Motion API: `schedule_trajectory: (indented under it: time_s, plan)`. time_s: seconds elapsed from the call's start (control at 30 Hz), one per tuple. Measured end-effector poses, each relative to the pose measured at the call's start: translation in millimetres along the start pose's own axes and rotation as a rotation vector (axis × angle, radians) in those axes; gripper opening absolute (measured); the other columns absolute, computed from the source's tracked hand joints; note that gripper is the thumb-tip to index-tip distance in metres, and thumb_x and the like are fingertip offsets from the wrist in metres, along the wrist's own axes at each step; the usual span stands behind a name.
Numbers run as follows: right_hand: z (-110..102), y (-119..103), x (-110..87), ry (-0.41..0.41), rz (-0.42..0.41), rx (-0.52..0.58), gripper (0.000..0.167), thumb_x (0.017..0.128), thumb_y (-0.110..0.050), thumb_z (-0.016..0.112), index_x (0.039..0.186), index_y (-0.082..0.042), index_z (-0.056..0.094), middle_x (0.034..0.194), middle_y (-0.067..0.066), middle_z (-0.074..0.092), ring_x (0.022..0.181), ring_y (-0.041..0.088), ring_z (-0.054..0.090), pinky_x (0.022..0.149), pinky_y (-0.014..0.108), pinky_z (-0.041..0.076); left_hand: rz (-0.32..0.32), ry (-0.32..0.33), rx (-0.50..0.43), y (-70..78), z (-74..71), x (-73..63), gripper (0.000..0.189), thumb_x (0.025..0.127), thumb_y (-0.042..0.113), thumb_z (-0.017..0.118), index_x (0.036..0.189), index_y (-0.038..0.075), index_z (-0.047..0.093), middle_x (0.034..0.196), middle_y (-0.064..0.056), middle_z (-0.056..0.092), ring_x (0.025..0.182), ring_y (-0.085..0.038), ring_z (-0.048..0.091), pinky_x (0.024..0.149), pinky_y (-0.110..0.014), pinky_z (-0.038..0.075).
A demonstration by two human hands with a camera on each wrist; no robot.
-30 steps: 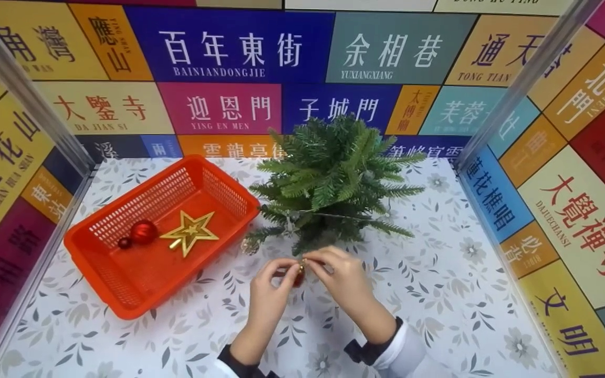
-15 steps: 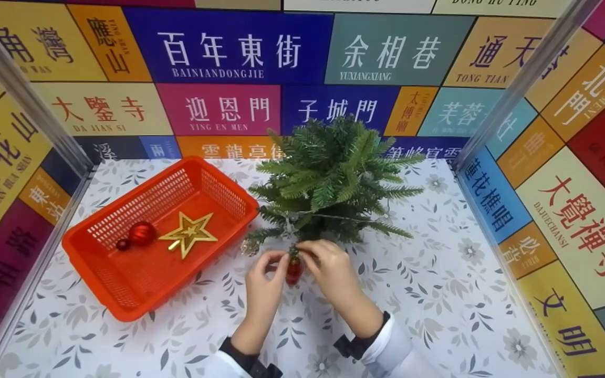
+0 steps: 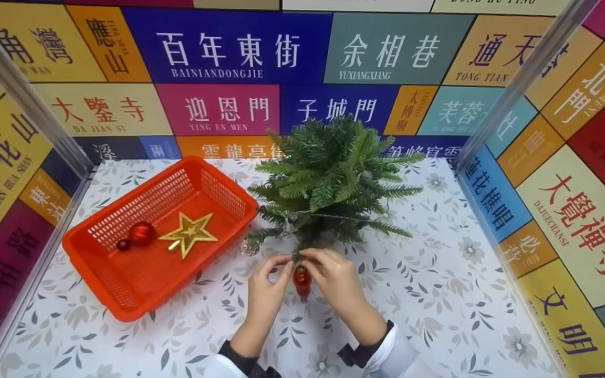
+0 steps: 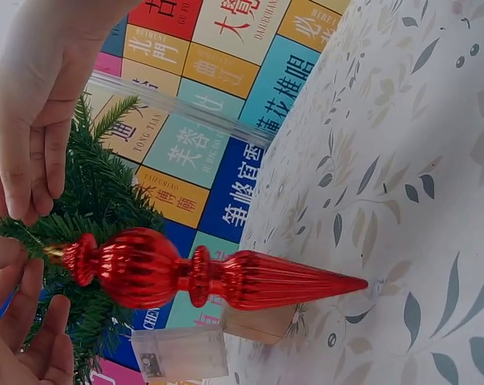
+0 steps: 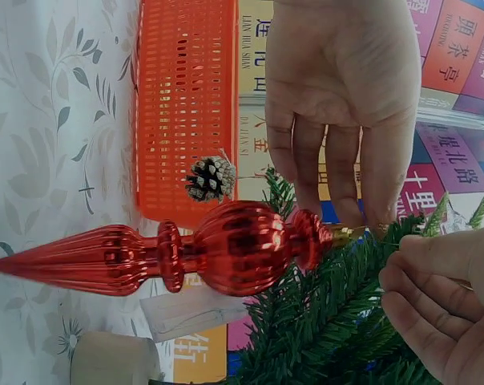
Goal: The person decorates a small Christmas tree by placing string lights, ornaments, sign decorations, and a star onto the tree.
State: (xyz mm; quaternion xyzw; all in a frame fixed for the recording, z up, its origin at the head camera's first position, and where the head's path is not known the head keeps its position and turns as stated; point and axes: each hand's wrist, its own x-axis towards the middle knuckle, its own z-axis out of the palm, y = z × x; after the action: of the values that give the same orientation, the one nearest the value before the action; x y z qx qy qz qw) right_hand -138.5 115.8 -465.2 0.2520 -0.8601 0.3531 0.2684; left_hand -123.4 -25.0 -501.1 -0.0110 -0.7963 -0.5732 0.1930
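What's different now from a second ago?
The red finial ornament came out from behind the left hand, toward the right hand, and now hangs point down, lower in the head view. I can't tell if either hand let go. The Christmas tree and the red basket with its gold star and red baubles stayed put.

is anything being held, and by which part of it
The red ornament, at its top end: the left hand and right hand pinch beside its gold cap, by the branch tip. Exactly what each pinches is hidden.
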Motion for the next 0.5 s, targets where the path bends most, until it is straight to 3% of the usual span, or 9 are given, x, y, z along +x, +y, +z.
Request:
schedule_trajectory:
  time_s: [0.23,0.33,0.5]
  plan:
    - [-8,20,-14.4,0.030,0.004,-0.036,0.020,0.071,-0.011,0.074,0.090,-0.010,0.067,0.085,0.000,0.065,0.074,0.009,0.061,0.066,0.020,0.049,-0.027,-0.035,-0.009,0.1,-5.7,0.9,0.018,0.082,0.028,0.064,0.094,0.015,0.066,0.091,0.007,0.062,0.087,-0.009,0.056,0.079,-0.033,0.044]
    - [-8,34,-21.6,-0.007,0.054,-0.085,0.017,0.073,-0.016,0.072,0.089,-0.011,0.067,0.084,-0.001,0.065,0.074,0.010,0.061,0.065,0.024,0.050,-0.029,-0.039,-0.012,-2.3,-8.1,0.6,0.018,0.081,0.028,0.064,0.094,0.016,0.066,0.090,0.007,0.062,0.087,-0.009,0.055,0.079,-0.034,0.044]
    - [1,61,-26.8,-0.118,0.147,-0.134,0.015,0.076,-0.016,0.069,0.091,-0.012,0.067,0.090,0.003,0.065,0.083,0.018,0.060,0.072,0.032,0.049,0.019,-0.032,0.018,-4.3,-10.7,0.9,0.017,0.081,0.027,0.065,0.094,0.016,0.065,0.090,0.007,0.062,0.086,-0.010,0.055,0.076,-0.035,0.044]
